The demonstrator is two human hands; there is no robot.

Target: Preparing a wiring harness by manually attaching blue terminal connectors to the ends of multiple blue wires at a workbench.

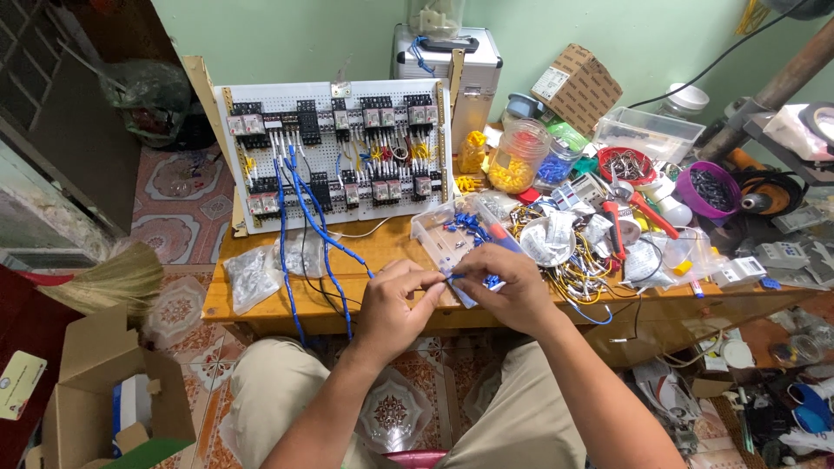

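left hand & right hand pinch a thin blue wire betw fingertips, over wooden bench front edge; wire end too small to read. clear plastic tray of blue terminals just behind. brown cardboard box w/ white label at wall; yellow card cut off, left edge.

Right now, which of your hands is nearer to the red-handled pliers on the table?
Right. The right hand is just below-left of the red-handled pliers, pinching a small blue piece. The left hand is farther left, on the other side of the right hand.
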